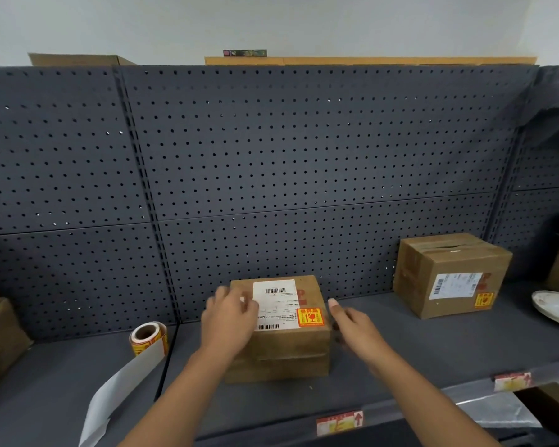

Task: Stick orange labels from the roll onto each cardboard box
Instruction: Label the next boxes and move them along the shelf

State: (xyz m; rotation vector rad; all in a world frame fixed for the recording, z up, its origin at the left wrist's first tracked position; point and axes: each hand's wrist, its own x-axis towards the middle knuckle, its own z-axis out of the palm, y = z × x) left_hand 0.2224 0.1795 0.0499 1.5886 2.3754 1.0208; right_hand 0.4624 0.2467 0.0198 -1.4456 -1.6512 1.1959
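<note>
As labelled box [288,330] sits centre, left grip [229,321] touches it; right grip [352,324] beside (blurred).

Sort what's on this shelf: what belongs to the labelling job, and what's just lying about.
Job: label roll with trailing backing strip; middle box, orange label on; right box, also labelled; left hand, right hand.

Lying about: white plate; price tags on shelf edge.

A dark grey pegboard panel [304,150] fills the middle of the frame above a grey shelf [417,343]. At the right edge lies a white plate [554,306]. Along the top, a dark patterned flat box [245,52] rests on a wooden board [400,61].
</note>
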